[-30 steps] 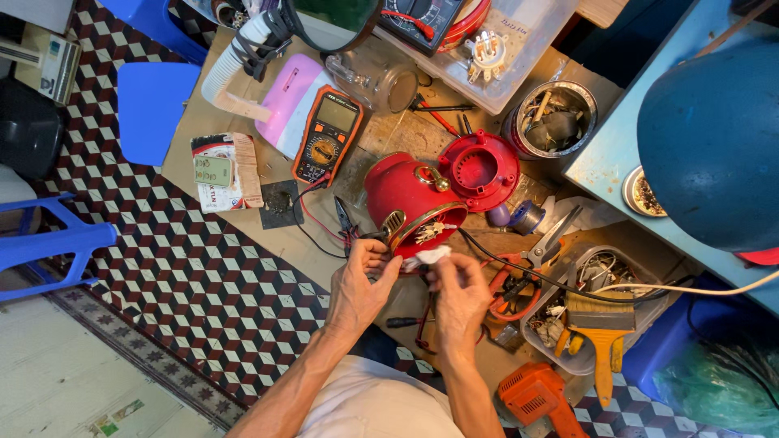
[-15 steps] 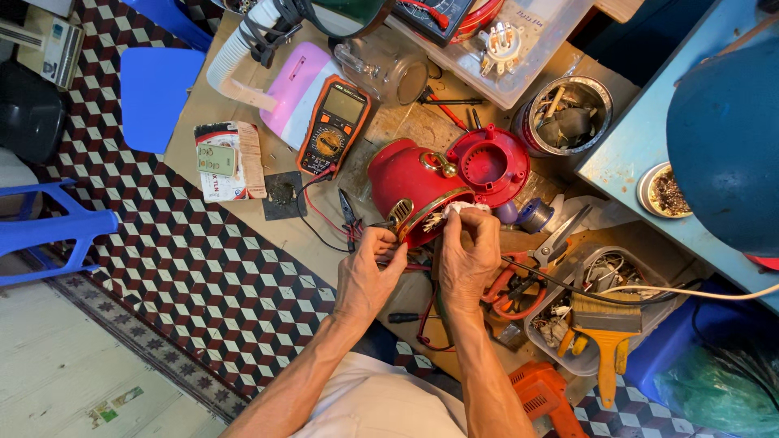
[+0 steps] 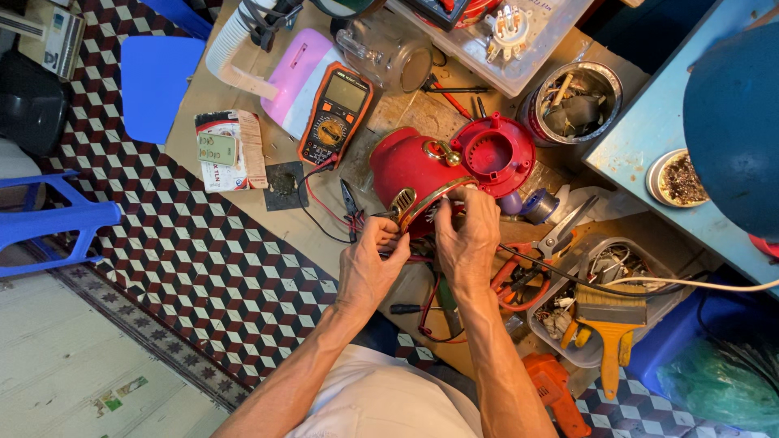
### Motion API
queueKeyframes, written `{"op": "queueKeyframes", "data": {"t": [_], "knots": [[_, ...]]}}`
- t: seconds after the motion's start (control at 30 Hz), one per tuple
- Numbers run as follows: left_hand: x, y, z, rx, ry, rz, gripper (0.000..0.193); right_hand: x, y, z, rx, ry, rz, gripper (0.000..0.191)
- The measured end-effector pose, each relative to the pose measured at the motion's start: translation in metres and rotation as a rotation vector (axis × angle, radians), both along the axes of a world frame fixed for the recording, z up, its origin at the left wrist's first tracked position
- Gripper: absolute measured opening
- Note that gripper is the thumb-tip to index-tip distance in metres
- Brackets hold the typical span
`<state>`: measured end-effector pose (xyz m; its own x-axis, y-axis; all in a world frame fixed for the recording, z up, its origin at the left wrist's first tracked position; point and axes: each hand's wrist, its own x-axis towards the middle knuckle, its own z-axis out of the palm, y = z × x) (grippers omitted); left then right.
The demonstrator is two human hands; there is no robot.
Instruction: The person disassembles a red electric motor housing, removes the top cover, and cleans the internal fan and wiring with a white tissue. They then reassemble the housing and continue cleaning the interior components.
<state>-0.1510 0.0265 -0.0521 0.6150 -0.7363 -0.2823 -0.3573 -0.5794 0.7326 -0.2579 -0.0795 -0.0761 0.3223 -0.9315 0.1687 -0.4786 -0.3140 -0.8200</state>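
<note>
left hand (image 3: 369, 264) grip closed on red motor housing (image 3: 410, 174) rim | right hand (image 3: 466, 239) grip pinching its wires | multimeter (image 3: 335, 113) near on bench (image 3: 243, 203)

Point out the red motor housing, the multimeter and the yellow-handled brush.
red motor housing (image 3: 406, 166): head view, on its rounded red shell.
multimeter (image 3: 336, 113): head view, on its orange-edged body, between screen and dial.
yellow-handled brush (image 3: 610, 324): head view, where bristles meet handle.

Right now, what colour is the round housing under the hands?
Red, with a brass-coloured rim; the round metal housing shows best in the head view.
</note>
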Motion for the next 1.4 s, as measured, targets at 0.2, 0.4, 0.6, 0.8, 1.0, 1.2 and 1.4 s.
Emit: {"op": "queueKeyframes", "data": {"t": [0.2, 0.4, 0.6, 0.8, 1.0, 1.2, 1.4], "knots": [[0.000, -0.006, 0.002, -0.015, -0.007, -0.016, 0.025, -0.020, -0.018, 0.009, -0.035, 0.073, 0.246, 0.024], [0.002, -0.009, 0.001, -0.047, -0.015, -0.025, 0.025, -0.030, -0.043, 0.008, 0.005, 0.308, 0.454, 0.038], [0.003, -0.008, 0.001, -0.033, -0.052, -0.054, 0.025, -0.022, -0.059, 0.002, 0.025, 0.394, 0.557, 0.026], [0.001, -0.010, -0.001, -0.020, -0.068, -0.035, 0.025, -0.033, -0.048, 0.013, 0.094, 0.163, 0.490, 0.037], [0.001, -0.006, -0.007, -0.010, -0.079, -0.037, 0.026, -0.031, -0.041, 0.009, 0.055, 0.181, 0.521, 0.046], [0.002, -0.004, -0.014, -0.040, -0.121, -0.061, 0.026, -0.028, -0.043, 0.000, 0.096, 0.268, 0.565, 0.043], [-0.002, 0.005, -0.022, -0.077, -0.209, -0.066, 0.025, -0.033, -0.044, -0.013, 0.257, 0.404, 0.578, 0.024]]}}
